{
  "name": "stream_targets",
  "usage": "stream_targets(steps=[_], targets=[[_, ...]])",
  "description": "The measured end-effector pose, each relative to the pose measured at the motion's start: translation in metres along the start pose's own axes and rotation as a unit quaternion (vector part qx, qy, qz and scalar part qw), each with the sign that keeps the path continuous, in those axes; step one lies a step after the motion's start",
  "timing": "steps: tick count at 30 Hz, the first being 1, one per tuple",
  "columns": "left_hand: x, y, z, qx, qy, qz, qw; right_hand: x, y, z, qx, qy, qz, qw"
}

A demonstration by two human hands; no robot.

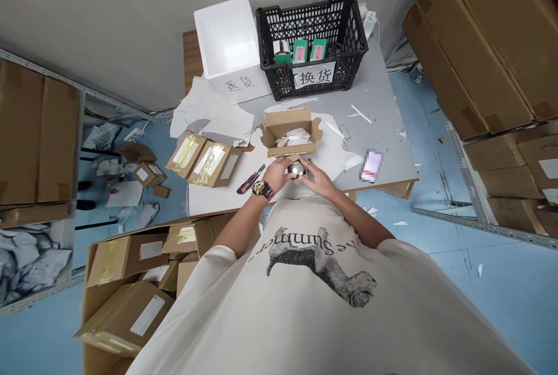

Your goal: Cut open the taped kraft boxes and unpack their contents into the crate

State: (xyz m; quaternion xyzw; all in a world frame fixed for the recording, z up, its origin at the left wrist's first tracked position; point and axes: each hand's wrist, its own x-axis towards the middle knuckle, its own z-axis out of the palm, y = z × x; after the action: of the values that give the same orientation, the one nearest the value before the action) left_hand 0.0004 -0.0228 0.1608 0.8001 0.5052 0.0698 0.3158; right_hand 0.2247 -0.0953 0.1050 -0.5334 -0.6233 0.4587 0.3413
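A shiny chrome ball (297,170) sits between my hands at the front edge of the grey table (383,131). My left hand (276,174), with a colourful wristwatch (262,190) on its wrist, grips the ball from one side. My right hand (317,179) cups it from the other. Just beyond them stands an open cardboard box (290,132) holding crumpled white paper. A red and black utility knife (250,179) lies near my left hand. Two taped cardboard parcels (204,160) rest further left, and a blurred phone-like item (371,165) lies to the right.
A black plastic crate (311,43) labelled 换货 holds small green and pink packages, next to a white foam box (229,43). Paper scraps litter the table. Stacked cartons (479,55) line the shelves at both sides, and an open carton of parcels (126,282) sits below left.
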Motion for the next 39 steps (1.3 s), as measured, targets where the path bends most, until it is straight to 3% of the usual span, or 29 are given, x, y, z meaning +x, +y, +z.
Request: stream_targets(steps=[5,11,17,21,24,30,35,39], targets=[[-0.007,-0.002,0.003,-0.025,0.033,0.004,0.999,-0.003,0.002,0.003,0.000,0.006,-0.006,1.000],[-0.017,-0.013,0.002,-0.200,0.141,-0.023,0.969,-0.007,-0.001,0.005,0.001,0.012,0.003,1.000],[-0.010,-0.032,0.002,-0.353,0.135,-0.051,0.924,-0.011,-0.008,0.008,-0.004,0.018,0.037,0.999],[-0.007,-0.046,0.004,-0.336,0.156,-0.093,0.924,-0.016,-0.015,0.009,-0.013,0.031,0.060,0.998],[-0.011,-0.056,0.008,-0.272,0.133,-0.098,0.948,-0.019,-0.017,0.012,-0.021,0.048,0.071,0.996],[-0.017,-0.060,0.029,-0.253,-0.012,-0.020,0.967,-0.027,-0.013,0.021,-0.033,0.061,0.067,0.995],[-0.017,-0.040,0.047,-0.258,-0.012,0.063,0.964,-0.026,-0.005,0.025,-0.035,0.060,0.112,0.991],[-0.016,-0.032,0.065,-0.265,0.025,0.037,0.963,-0.023,0.003,0.027,-0.031,0.073,0.125,0.989]])
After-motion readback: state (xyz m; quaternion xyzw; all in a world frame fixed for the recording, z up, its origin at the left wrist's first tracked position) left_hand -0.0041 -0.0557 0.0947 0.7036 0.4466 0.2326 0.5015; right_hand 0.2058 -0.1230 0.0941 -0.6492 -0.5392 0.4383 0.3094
